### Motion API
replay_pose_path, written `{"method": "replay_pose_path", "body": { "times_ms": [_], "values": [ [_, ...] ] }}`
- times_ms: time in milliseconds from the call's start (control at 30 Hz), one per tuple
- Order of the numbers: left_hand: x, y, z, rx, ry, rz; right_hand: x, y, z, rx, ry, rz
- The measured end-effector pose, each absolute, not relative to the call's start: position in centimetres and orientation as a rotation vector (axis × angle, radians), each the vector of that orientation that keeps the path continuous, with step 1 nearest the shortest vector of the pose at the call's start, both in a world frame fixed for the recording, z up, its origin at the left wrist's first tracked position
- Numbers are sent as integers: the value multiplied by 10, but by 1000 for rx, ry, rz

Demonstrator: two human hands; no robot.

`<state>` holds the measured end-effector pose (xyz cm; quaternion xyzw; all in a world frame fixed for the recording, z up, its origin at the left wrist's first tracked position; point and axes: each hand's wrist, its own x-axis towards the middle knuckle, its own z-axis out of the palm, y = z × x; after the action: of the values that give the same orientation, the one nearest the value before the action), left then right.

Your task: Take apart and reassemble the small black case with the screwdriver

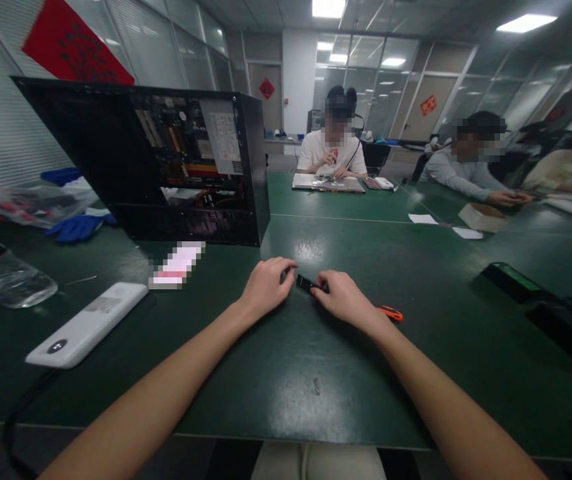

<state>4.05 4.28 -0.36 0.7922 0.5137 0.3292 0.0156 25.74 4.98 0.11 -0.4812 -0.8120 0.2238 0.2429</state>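
Over the middle of the green table (286,393), my right hand (346,297) pinches a small black rectangular piece (306,284), one end pointing toward my other hand. Its exact kind is too small to tell. Close by on the left, my left hand (267,285) is curled, thumb and fingers together; something dark shows between them, but I cannot make it out. A narrow gap separates the two hands. Partly hidden behind my right wrist lies an orange object (391,313) with a curved outline.
An opened black computer case (191,167) stands at the left. Near it are a phone (176,265), a white power bank (91,323), a water bottle (11,273) and blue gloves (76,228). Black-and-green items (513,280) lie right. Several people sit beyond, one (333,143) at an opened device.
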Motion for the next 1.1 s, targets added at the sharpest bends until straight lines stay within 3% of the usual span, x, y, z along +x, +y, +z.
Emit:
{"method": "replay_pose_path", "body": {
  "times_ms": [233, 500, 667, 900, 1100],
  "values": [
    [41, 42, -1, 2513, 1583, 1001, 304, 69, 14, -1205, -1727, 1040],
    [42, 41, 0, 2532, 1570, 1011, 433, 68, 35, -1392, -1280, 1077],
    [43, 41, -1, 2547, 1557, 999, 541, 59, 51, -1754, -1170, 826],
    [44, 40, -2, 2557, 1537, 978, 665, 70, 54, -2328, -1254, 79],
    [45, 39, -2, 2562, 1518, 972, 694, 91, 22, -2536, -1417, -18]
  ]
}}
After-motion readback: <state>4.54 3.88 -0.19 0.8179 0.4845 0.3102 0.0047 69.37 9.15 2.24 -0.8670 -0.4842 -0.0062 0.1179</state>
